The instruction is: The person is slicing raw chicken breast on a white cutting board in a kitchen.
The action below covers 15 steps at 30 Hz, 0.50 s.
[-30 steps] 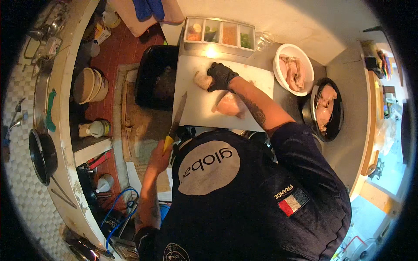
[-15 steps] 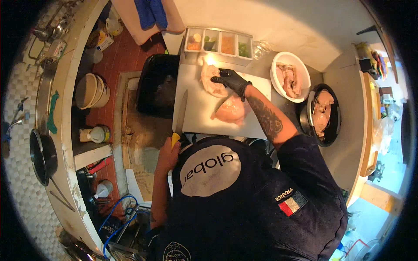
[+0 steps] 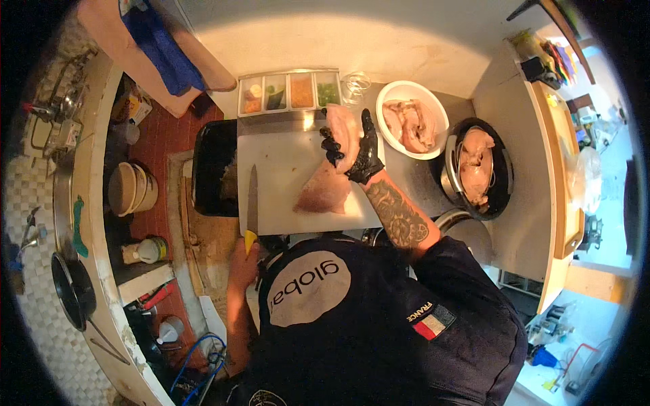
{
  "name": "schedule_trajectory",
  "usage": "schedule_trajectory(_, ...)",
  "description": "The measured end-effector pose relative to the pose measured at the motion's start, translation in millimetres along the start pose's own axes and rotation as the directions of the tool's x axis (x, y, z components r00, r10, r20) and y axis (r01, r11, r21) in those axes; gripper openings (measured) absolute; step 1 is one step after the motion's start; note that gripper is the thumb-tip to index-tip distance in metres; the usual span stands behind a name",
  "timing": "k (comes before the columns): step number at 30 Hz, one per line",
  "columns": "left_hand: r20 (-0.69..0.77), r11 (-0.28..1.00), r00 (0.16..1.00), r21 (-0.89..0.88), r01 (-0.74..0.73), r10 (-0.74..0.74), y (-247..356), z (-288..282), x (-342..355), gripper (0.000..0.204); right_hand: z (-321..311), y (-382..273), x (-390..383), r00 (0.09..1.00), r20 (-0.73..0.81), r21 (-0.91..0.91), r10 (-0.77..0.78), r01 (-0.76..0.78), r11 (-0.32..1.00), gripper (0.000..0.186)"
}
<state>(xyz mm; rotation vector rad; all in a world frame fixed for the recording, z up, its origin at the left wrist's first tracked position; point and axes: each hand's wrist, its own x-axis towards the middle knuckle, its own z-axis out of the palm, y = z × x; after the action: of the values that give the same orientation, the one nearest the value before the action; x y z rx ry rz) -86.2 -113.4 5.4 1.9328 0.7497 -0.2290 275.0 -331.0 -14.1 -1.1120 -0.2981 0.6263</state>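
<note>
Left hand [image 3: 241, 262]: seven o'clock off the board [image 3: 279, 159], fingers wrapped round the knife [image 3: 252, 203], pointing to twelve.
Board: meat slab [image 3: 323, 193], just toward four.
Right hand [image 3: 364, 154]: two o'clock, gloved fingers curled round a meat strip [image 3: 344, 137]!
White bowl [image 3: 437, 107]: farther, two o'clock, meat pieces [image 3: 414, 130] inside.
</note>
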Motion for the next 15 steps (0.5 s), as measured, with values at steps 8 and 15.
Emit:
schedule_trajectory(8,-0.014,0.961,0.989,-0.238,0.139,-0.147,4.8,-9.0,-22.8,0.024,80.8,-68.4,-20.3,0.977,0.208,0.367,-0.039,-0.041,0.929,0.071)
schedule_trajectory(15,-0.324,0.988,0.936,-0.022,-0.152,0.137,-109.0,-46.6,-33.7,0.035,223.7,-21.5,3.3,0.975,0.167,-0.573,-0.143,0.215,0.791,0.02)
